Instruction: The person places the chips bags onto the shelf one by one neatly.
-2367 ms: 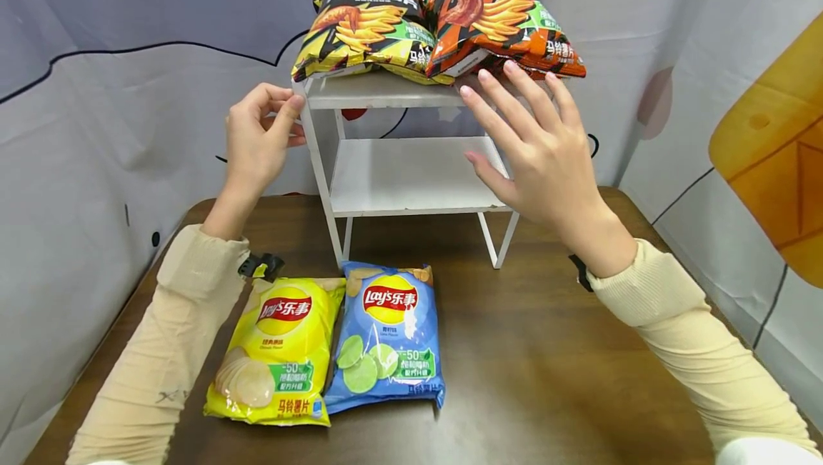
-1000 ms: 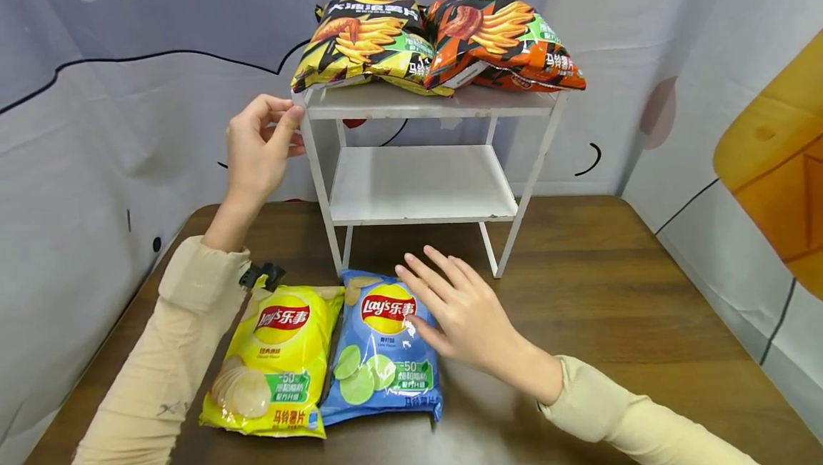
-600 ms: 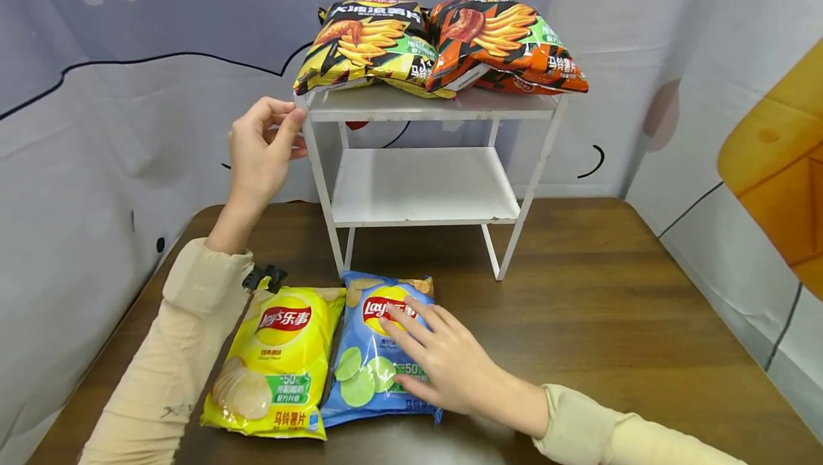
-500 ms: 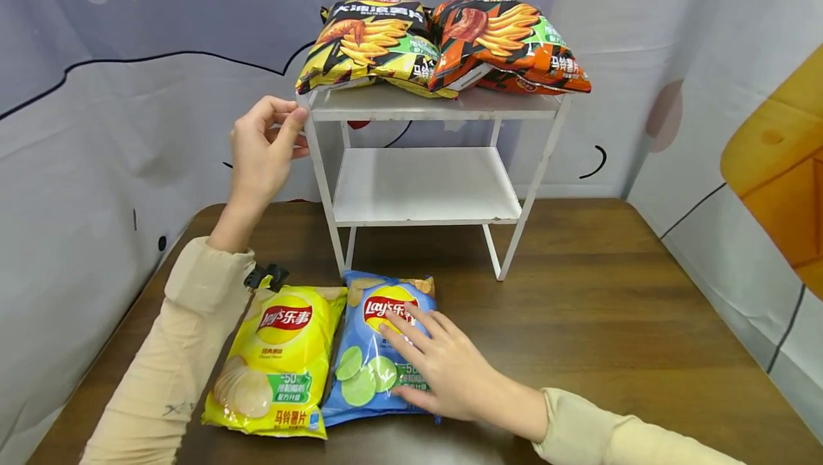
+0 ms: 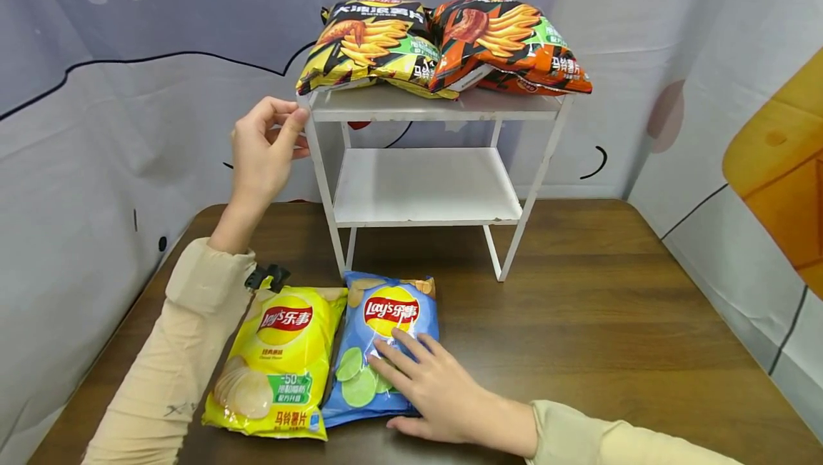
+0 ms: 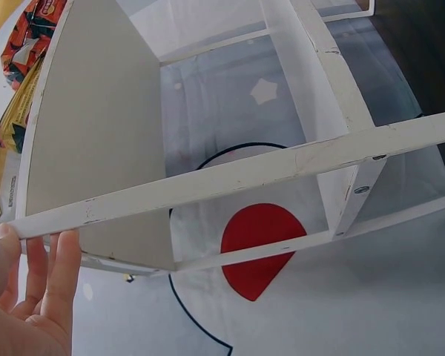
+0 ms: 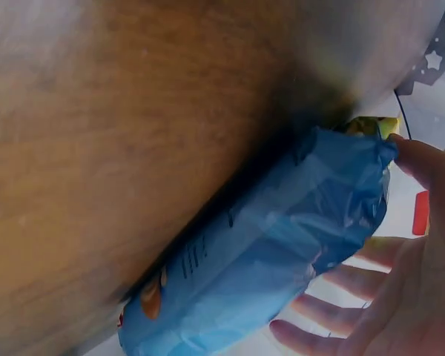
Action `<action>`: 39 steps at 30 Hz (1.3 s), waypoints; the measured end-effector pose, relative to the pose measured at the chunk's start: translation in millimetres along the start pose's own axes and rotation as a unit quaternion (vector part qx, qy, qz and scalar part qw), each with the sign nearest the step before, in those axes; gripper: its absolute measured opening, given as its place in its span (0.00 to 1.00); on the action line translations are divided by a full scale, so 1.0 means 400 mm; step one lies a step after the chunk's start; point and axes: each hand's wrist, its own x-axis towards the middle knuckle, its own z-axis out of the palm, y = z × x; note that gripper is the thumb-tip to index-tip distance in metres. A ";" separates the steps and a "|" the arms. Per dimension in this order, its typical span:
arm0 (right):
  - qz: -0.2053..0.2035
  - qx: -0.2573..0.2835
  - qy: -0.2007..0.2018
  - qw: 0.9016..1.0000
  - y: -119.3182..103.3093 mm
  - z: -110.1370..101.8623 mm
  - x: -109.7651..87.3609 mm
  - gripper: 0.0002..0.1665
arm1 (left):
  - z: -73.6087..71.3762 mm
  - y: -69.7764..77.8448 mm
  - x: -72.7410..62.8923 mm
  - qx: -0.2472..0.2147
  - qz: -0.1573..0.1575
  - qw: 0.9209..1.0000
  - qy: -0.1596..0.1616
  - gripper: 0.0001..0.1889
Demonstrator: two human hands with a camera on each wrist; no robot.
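With the left hand's point(image 5: 265, 147) fingers I am pinching the white rack point(image 5: 427, 183); the right hand's point(image 5: 444, 395) are lying spread over the blue bag point(image 5: 361, 329) on the surface point(image 5: 591, 322). I am judging the black bag point(image 5: 369, 43) and orange bag point(image 5: 504, 43) placed, blue and yellow bag point(image 5: 276, 358) pending.

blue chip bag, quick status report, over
Left hand pinches white rack at upper corner. Right hand spread over blue chip bag, lower part. Bag lying on table. Yellow bag close alongside.
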 end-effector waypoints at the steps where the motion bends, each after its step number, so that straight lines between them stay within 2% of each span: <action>1: 0.001 -0.002 0.000 1.000 -0.003 0.003 -0.001 0.48 | 0.000 0.000 -0.001 0.000 0.000 1.000 0.000 0.14; 10: 0.024 -0.023 0.039 0.999 -0.030 0.034 -0.006 0.49 | 0.001 -0.001 -0.002 0.000 0.006 1.000 0.004 0.15; 21: 0.029 -0.052 0.039 0.997 -0.040 0.043 -0.003 0.53 | 0.000 0.000 -0.002 0.005 0.011 1.000 0.006 0.16; 28: 0.021 -0.080 0.071 0.994 -0.039 0.051 0.001 0.48 | 0.000 -0.002 0.000 0.003 0.003 1.000 0.007 0.15; 39: 0.039 -0.057 0.055 0.996 -0.043 0.042 0.005 0.44 | 0.002 -0.002 0.001 0.003 0.004 1.000 0.002 0.15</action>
